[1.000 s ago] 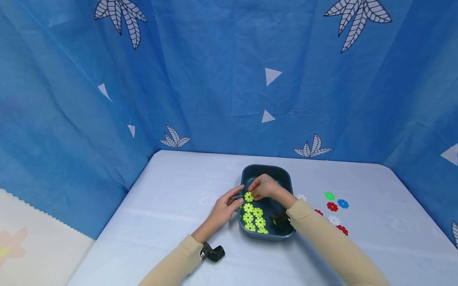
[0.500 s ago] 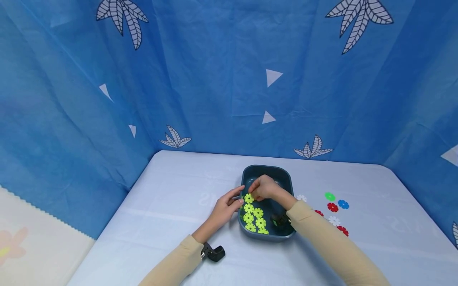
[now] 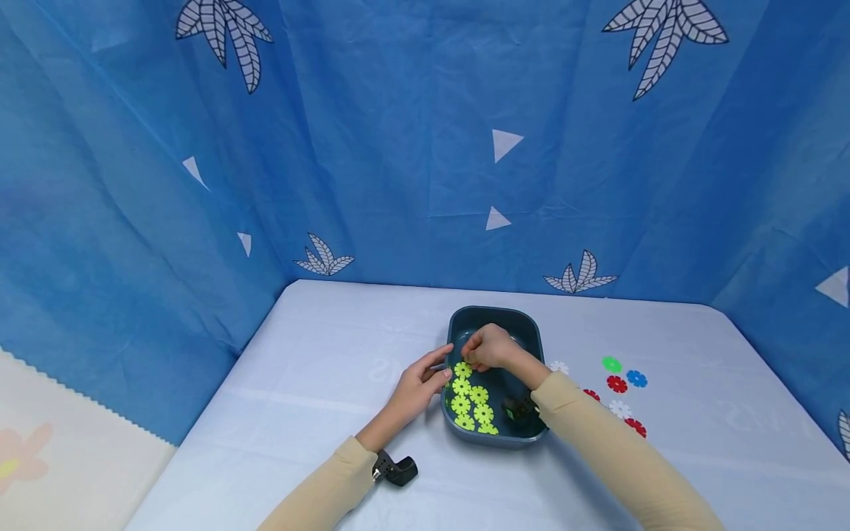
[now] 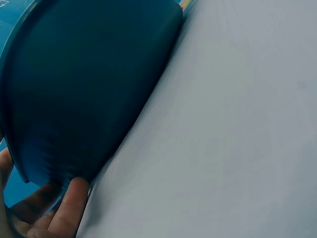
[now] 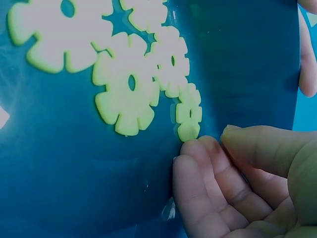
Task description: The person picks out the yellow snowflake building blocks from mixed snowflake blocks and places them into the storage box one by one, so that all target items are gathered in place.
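Note:
A dark blue-green plastic box [image 3: 518, 436] stands on the table. Yellow-green notched discs [image 3: 479, 395], several of them, lie along its left side in two rows. Against the box's left wall rests my left hand [image 3: 413, 383], its extended fingers [image 4: 73, 206] touching the outside near the rim. My right hand [image 3: 493, 346] reaches inside, its loosely bent fingers [image 5: 190, 173] touching the end of the farthest disc [image 5: 189, 115]. The thumb stands a little apart from that disc. Part of the box floor is hidden under the right hand and forearm.
Right of the box lie loose notched discs: a green one [image 3: 612, 364], a blue one [image 3: 637, 378], red ones [image 3: 617, 384] and white ones [image 3: 620, 408]. A blue patterned curtain [image 3: 398, 147] hangs behind the white table [image 3: 332, 339].
The farthest yellow-green disc has shifted slightly toward the disc nearest it in its row, with the right hand beside it. The left hand and the box have stayed in place.

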Demonstrator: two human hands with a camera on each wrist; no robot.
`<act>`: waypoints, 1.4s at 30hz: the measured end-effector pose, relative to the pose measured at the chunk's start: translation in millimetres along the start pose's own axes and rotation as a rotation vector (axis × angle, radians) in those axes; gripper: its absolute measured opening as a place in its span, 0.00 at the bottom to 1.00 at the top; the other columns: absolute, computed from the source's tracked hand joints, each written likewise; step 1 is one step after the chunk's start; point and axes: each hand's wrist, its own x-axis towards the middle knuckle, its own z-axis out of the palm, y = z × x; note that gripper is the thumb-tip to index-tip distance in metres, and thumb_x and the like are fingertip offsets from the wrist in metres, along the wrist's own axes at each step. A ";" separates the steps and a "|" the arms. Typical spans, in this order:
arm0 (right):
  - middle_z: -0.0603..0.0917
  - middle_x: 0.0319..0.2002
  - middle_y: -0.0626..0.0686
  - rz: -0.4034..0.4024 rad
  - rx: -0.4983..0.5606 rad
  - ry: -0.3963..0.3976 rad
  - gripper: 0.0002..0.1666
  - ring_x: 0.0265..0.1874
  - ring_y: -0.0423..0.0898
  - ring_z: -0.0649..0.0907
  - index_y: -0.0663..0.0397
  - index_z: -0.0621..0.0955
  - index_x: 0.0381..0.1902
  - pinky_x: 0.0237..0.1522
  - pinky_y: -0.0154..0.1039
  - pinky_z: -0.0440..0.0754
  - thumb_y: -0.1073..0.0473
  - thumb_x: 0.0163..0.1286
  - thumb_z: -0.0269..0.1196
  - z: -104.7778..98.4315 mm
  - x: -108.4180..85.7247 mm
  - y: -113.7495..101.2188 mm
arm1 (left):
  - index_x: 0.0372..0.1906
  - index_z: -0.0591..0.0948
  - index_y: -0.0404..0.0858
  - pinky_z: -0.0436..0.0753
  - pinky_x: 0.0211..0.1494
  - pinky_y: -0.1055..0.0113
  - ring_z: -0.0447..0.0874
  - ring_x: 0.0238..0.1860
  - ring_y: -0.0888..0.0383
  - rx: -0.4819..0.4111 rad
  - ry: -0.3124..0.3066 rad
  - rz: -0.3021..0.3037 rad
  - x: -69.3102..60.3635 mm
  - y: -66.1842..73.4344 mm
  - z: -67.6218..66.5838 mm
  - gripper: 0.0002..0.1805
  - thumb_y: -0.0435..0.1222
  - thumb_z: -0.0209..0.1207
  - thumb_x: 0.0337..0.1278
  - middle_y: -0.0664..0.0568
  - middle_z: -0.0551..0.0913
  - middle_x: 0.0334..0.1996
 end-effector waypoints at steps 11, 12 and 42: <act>0.87 0.37 0.55 0.013 -0.020 -0.001 0.06 0.31 0.44 0.85 0.59 0.89 0.40 0.38 0.38 0.90 0.64 0.71 0.66 -3.2 -2.6 -2.7 | 0.76 0.68 0.43 0.86 0.49 0.73 0.82 0.61 0.40 -0.010 -0.002 0.002 0.6 -1.7 -0.3 0.28 0.37 0.54 0.75 0.36 0.72 0.71; 0.87 0.37 0.55 0.012 -0.023 -0.001 0.06 0.30 0.44 0.85 0.59 0.89 0.39 0.38 0.38 0.90 0.63 0.71 0.66 -3.8 -2.9 -2.9 | 0.76 0.68 0.43 0.86 0.49 0.73 0.82 0.61 0.40 -0.010 -0.002 0.003 0.8 -2.3 -0.3 0.28 0.37 0.55 0.75 0.35 0.72 0.71; 0.89 0.40 0.63 -0.076 -0.018 0.024 0.15 0.30 0.44 0.88 0.69 0.85 0.48 0.39 0.42 0.91 0.61 0.73 0.61 -78.6 -36.7 0.0 | 0.76 0.69 0.41 0.89 0.51 0.64 0.83 0.61 0.39 0.011 0.014 0.009 -0.2 -3.2 0.9 0.28 0.36 0.55 0.75 0.34 0.72 0.71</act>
